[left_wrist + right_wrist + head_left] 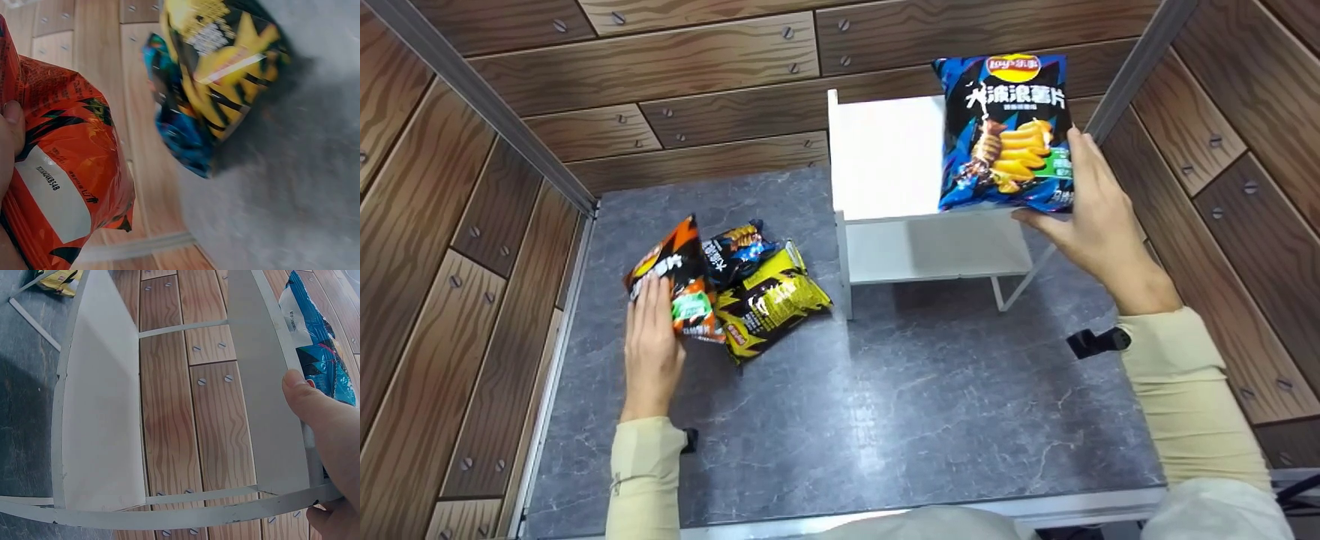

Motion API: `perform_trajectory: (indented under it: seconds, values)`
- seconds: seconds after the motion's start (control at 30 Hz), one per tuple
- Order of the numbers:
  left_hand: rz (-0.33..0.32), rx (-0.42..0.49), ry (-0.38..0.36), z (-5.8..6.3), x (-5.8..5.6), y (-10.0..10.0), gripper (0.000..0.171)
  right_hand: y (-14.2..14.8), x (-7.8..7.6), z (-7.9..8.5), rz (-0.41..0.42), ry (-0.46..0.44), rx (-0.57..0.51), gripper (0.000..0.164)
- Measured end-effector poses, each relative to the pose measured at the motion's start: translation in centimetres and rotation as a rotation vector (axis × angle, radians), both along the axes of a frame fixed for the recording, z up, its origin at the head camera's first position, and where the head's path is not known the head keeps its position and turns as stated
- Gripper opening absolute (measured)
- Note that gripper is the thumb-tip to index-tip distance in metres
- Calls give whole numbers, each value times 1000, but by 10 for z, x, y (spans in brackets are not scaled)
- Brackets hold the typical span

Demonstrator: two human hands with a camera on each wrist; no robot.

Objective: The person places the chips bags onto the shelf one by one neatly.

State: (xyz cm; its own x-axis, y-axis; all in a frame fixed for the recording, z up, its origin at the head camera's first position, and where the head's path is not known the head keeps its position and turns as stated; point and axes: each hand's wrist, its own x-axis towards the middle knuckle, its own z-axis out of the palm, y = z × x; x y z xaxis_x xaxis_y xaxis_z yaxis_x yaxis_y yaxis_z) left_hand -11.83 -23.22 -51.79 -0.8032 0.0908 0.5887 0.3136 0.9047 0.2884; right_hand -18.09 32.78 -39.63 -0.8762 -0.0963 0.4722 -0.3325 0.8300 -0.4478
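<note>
My left hand (651, 352) holds an orange-and-black bag of chips (690, 285), its fingers across the front. In the left wrist view, the thumb presses the back of this orange bag (62, 163), beside a white label. My right hand (1110, 214) grips a blue-and-black Lay's bag of chips (1009, 135) by its lower right side, at the top board of a white two-tier shelf (889, 157). In the right wrist view, the thumb lies by the shelf's edge, with part of the blue bag (320, 343) behind it. Whether this bag touches the board I cannot tell.
A yellow bag of chips (772, 300) and a dark blue bag of chips (739, 251) lie against each other on the grey marbled table (810, 435), right of my left hand. Wood-patterned walls (720, 105) enclose the back and sides. The shelf's lower board (960, 255) sits beneath its top.
</note>
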Motion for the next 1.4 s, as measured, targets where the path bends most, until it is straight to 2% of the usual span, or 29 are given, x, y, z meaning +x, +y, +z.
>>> perform_trajectory:
  seconds: [0.33,0.6,0.87,1.0,1.23,1.4]
  values:
    - [-70,22,42,46,-28,29,76,0,0,1,3,-14,-4,105]
    - [-187,69,135,89,-51,63,79,1,0,1,-4,-10,-5,105]
    - [-282,29,234,137,-70,104,75,1,-1,0,-2,18,2,106]
    - [-321,-25,251,158,-77,124,74,1,0,0,-3,10,-1,106]
    - [-387,-124,250,182,-84,159,70,1,0,0,-5,0,2,106]
    - [-404,-204,274,189,-89,182,67,1,0,-1,-5,-1,1,106]
